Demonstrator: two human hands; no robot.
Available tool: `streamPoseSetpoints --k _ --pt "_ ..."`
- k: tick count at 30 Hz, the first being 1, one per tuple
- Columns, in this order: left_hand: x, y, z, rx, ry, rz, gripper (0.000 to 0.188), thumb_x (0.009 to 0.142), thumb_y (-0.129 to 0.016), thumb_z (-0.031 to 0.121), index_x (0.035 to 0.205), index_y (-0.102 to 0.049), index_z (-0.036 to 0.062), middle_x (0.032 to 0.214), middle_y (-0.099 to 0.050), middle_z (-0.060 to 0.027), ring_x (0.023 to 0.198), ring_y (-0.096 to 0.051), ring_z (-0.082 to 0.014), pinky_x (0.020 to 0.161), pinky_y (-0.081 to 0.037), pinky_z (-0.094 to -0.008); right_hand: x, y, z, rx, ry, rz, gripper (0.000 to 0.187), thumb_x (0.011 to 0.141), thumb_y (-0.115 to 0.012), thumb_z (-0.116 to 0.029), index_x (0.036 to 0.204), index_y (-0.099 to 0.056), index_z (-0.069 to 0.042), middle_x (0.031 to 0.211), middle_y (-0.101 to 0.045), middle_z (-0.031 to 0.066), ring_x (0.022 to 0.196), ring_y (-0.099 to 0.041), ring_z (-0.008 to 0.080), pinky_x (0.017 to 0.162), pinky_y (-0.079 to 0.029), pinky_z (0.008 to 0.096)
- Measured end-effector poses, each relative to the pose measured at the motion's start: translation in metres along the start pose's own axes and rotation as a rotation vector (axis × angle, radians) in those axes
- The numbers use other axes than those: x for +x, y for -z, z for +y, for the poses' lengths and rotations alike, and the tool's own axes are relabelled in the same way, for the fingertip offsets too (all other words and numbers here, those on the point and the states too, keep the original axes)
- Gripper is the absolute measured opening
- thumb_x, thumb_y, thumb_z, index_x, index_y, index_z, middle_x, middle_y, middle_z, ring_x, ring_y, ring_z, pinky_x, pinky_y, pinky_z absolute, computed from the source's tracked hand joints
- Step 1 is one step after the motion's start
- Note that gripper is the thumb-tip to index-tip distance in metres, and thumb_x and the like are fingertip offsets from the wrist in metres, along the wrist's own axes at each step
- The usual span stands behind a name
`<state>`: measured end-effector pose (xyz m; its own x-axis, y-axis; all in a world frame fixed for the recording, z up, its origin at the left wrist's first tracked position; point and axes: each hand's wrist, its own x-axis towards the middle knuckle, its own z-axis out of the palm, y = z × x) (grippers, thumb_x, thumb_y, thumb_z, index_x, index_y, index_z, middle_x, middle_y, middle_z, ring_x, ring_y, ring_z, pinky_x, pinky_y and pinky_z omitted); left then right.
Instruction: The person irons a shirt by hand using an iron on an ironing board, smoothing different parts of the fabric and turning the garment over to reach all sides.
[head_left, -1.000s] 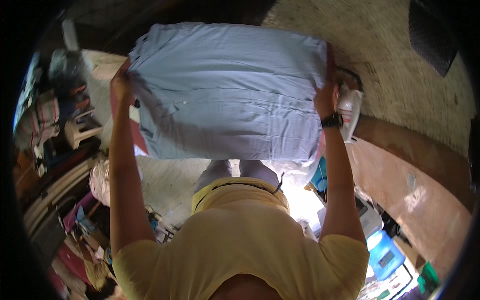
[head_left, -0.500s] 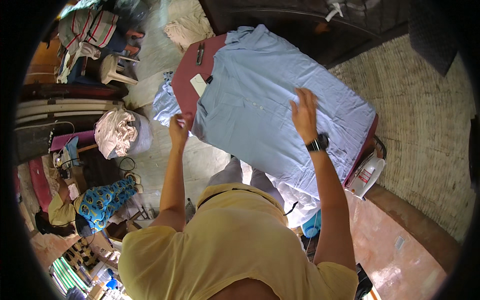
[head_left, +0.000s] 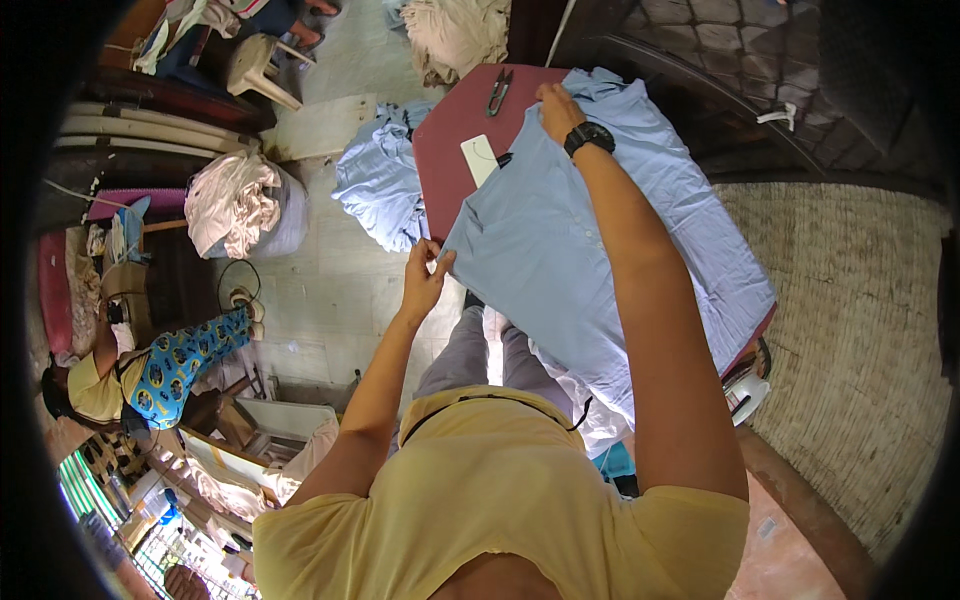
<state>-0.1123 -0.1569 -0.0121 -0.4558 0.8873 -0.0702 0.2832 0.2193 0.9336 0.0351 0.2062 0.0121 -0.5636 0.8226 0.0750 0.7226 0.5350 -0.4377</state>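
Note:
A light blue shirt [head_left: 560, 235] with a short row of buttons is spread over a board with a dark red cover [head_left: 450, 125]. My left hand [head_left: 427, 278] pinches the shirt's near left corner at the board's edge. Farther away, my right hand [head_left: 562, 115], with a black watch on the wrist, is at the shirt's far left edge, its fingers curled onto the cloth. Between the hands, a white card [head_left: 479, 160] with a thin dark cord lies on the cover beside the shirt. Beyond it are dark thread snips [head_left: 499, 92].
An iron [head_left: 746, 395] stands by the board's right end. More blue cloth [head_left: 380, 180] hangs or lies left of the board. A bundle of pale cloth [head_left: 240, 205] and a beige stool [head_left: 262, 70] are at left. A person in blue patterned trousers [head_left: 190, 365] is at far left.
My right hand has moved from the shirt's middle to its far left edge. My left hand remains by the near left corner, now pinching it. The whole view has shifted.

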Motion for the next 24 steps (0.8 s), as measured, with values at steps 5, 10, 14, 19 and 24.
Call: streamPoseSetpoints --k 5,10,14,19,24 --pt "0.005 0.007 0.013 -0.241 0.147 -0.032 0.028 0.095 -0.069 0.016 0.085 -0.044 0.0072 0.080 -0.045 -0.0003 0.075 -0.039 -0.0086 0.067 -0.035 -0.0246 0.022 -0.013 0.010 0.025 0.025 0.176 0.012 0.085 -0.062 0.000 0.096 -0.061 -0.004 0.098 -0.056 0.0204 0.092 -0.060 0.0408 0.080 -0.050 0.0483" --pt "0.020 0.014 0.001 0.012 0.093 0.167 0.026 0.098 -0.065 0.017 0.088 -0.043 0.0067 0.074 -0.041 0.0009 0.059 -0.032 -0.0064 0.049 -0.029 -0.0255 0.023 -0.021 -0.018 0.112 -0.059 0.293 0.025 0.076 -0.062 0.008 0.096 -0.064 -0.007 0.103 -0.057 0.0159 0.098 -0.061 0.0378 0.083 -0.050 0.0475" --pt "0.044 0.013 -0.028 0.163 0.105 0.046 0.030 0.096 -0.068 0.025 0.095 -0.046 0.0045 0.076 -0.049 -0.0036 0.062 -0.044 -0.0114 0.057 -0.040 -0.0287 0.015 -0.017 0.003 0.142 0.067 0.451 0.035 0.072 -0.061 0.010 0.101 -0.067 -0.009 0.108 -0.056 0.0179 0.105 -0.056 0.0401 0.090 -0.048 0.0459" --pt "0.051 0.031 -0.055 0.273 -0.017 -0.070 0.030 0.094 -0.069 0.026 0.105 -0.050 0.0059 0.082 -0.054 -0.0052 0.073 -0.052 -0.0155 0.064 -0.045 -0.0306 -0.095 0.011 -0.080 0.278 -0.052 0.621 0.053 0.079 -0.067 -0.001 0.129 -0.053 -0.007 0.134 -0.043 0.0216 0.124 -0.042 0.0412 0.107 -0.032 0.0528" --pt "0.078 -0.006 0.012 0.702 -0.505 0.247 0.032 0.088 -0.071 0.018 0.110 -0.055 0.0009 0.100 -0.058 -0.0161 0.095 -0.052 -0.0367 0.085 -0.039 -0.0462 -0.326 0.030 -0.031 0.151 -0.479 0.645 0.050 0.082 -0.066 -0.002 0.130 -0.054 -0.008 0.133 -0.046 0.0197 0.127 -0.043 0.0384 0.108 -0.033 0.0517"
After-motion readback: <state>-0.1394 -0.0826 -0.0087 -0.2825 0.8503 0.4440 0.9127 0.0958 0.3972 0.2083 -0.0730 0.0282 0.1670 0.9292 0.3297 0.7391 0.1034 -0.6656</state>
